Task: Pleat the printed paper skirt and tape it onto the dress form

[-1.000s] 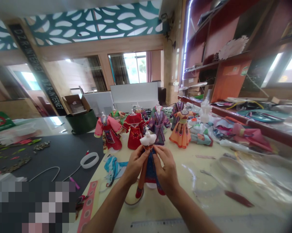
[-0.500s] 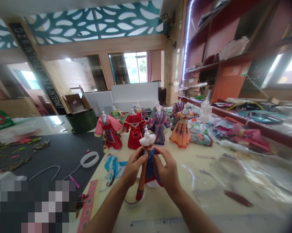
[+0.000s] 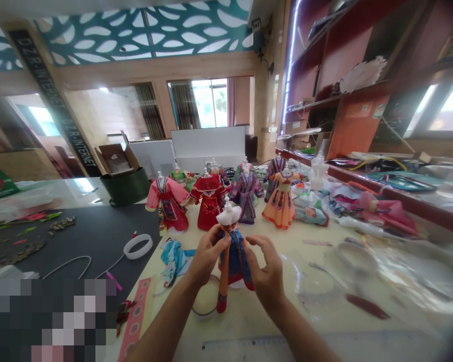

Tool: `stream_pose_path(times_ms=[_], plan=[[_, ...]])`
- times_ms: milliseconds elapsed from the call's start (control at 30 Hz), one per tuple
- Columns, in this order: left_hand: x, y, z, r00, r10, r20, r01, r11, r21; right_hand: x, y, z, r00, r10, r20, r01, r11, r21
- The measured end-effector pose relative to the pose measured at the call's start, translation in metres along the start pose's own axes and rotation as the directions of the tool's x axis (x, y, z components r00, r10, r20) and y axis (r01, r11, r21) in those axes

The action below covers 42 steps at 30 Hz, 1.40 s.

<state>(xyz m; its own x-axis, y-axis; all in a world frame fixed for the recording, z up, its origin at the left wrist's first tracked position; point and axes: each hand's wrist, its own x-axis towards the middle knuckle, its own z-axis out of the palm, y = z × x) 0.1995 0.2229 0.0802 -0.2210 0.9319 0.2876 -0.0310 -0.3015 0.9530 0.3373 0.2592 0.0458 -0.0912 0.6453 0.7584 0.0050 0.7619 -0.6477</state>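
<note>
A small white mannequin [image 3: 229,215] stands upright in front of me, dressed in a blue skirt [image 3: 237,259] with red trim and an orange strip [image 3: 225,269] hanging down its front. My left hand [image 3: 207,254] pinches the dress at the waist, on its left side, near the top of the orange strip. On the other side, my right hand [image 3: 267,269] is apart from the waist, thumb and fingers spread, with the thumb beside the skirt's edge. Just behind stand several dressed mannequins, among them a red dress [image 3: 208,203] and an orange one [image 3: 282,203].
Blue fabric [image 3: 176,259] and a thin ring [image 3: 205,306] lie left of the dress. A white tape roll [image 3: 138,247] sits on the dark mat. A ruler [image 3: 271,342] is near the front; a dark red-handled tool [image 3: 367,306] lies right.
My right hand has opened and moved slightly right, off the waist. The orange strip's lower end has swung a little right, and the blue skirt shows more.
</note>
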Motion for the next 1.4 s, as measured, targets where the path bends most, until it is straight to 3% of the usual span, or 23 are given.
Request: stream_pose_path(times_ms=[67, 233, 400, 567, 700, 800, 900, 1000, 1100, 1267, 1400], plan=[[0.001, 0.0, 0.001, 1.0, 0.012, -0.005, -0.012, 1.0, 0.015, -0.002, 0.006, 0.002, 0.999, -0.04, 0.033, 0.041, 0.998, -0.039], [0.001, 0.0, 0.006, 0.999, 0.028, -0.045, -0.026, 0.999, 0.038, -0.001, 0.018, 0.003, 0.999, 0.048, -0.005, -0.048, 0.996, -0.078], [0.001, -0.006, 0.016, 0.989, 0.054, -0.138, -0.047, 0.997, 0.058, 0.015, 0.001, 0.0, 0.998, -0.027, -0.052, 0.021, 0.994, -0.109], [0.001, -0.016, 0.029, 0.936, 0.155, -0.315, -0.099, 0.978, 0.185, 0.04, -0.024, 0.016, 0.996, -0.093, -0.008, 0.089, 0.972, -0.217], [0.0, -0.024, 0.039, 0.893, 0.198, -0.405, -0.114, 0.968, 0.222, 0.055, -0.027, 0.026, 0.999, 0.043, 0.005, -0.042, 0.985, -0.167], [0.0, -0.027, 0.039, 0.896, 0.234, -0.377, -0.156, 0.962, 0.226, 0.065, -0.019, 0.02, 0.976, 0.2, 0.091, -0.212, 0.967, 0.145], [0.0, -0.026, 0.031, 0.926, 0.211, -0.314, -0.134, 0.96, 0.247, 0.074, -0.006, 0.008, 0.919, 0.298, 0.26, -0.389, 0.795, 0.465], [0.004, -0.023, 0.021, 0.967, 0.142, -0.212, -0.086, 0.963, 0.255, 0.08, 0.007, 0.0, 0.868, 0.318, 0.381, -0.493, 0.639, 0.591], [0.01, -0.019, 0.016, 0.982, 0.135, -0.133, -0.097, 0.961, 0.258, 0.084, 0.013, -0.001, 0.836, 0.3, 0.459, -0.544, 0.557, 0.628], [0.021, -0.013, 0.016, 0.98, 0.174, -0.098, -0.144, 0.955, 0.258, 0.09, 0.012, 0.005, 0.841, 0.217, 0.496, -0.519, 0.586, 0.623], [0.03, -0.013, 0.012, 0.976, 0.188, -0.112, -0.157, 0.957, 0.244, 0.085, 0.016, 0.008, 0.872, 0.181, 0.455, -0.423, 0.745, 0.515]])
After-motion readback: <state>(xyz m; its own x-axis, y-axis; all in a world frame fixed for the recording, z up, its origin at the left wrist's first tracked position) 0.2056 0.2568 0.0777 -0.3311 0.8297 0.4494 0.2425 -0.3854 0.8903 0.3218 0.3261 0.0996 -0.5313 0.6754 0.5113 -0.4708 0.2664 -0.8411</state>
